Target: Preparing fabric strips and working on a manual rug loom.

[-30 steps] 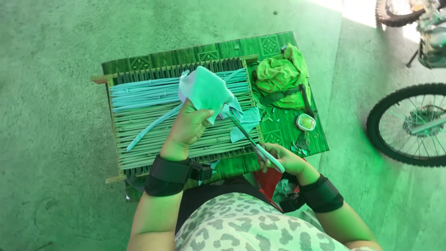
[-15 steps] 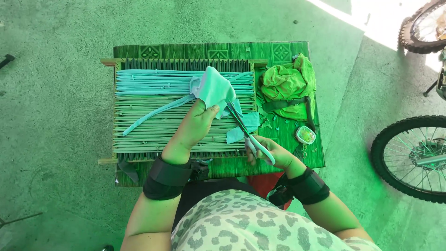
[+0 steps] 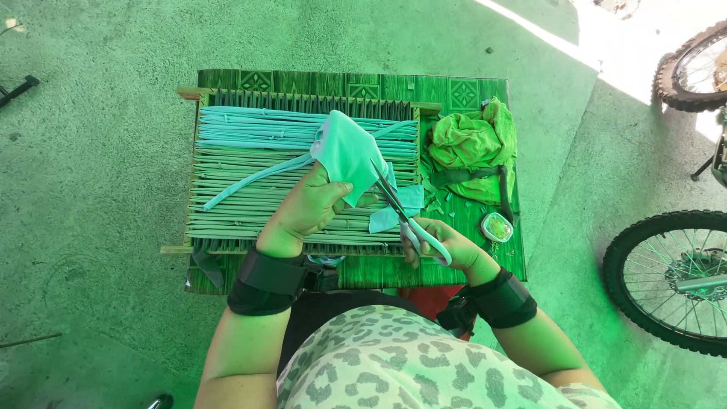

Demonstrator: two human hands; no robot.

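Now the counter (image 3: 227,79) carries a frame (image 3: 227,189) strung with strips; above it the left hand (image 3: 310,206) pinches a pale cloth (image 3: 344,151), the right hand (image 3: 447,244) grips scissors (image 3: 401,208), blades parted. Slack cloth could snag, or the blades nick fingers.

- The left hand (image 3: 310,206) is raised ahead of the body, fingers curled shut in a pinch, thumb on top.
- The right hand (image 3: 443,242) sits lower and nearer, fingers closed around handles.
- Both wrists wear dark bands; forearms angle inward.
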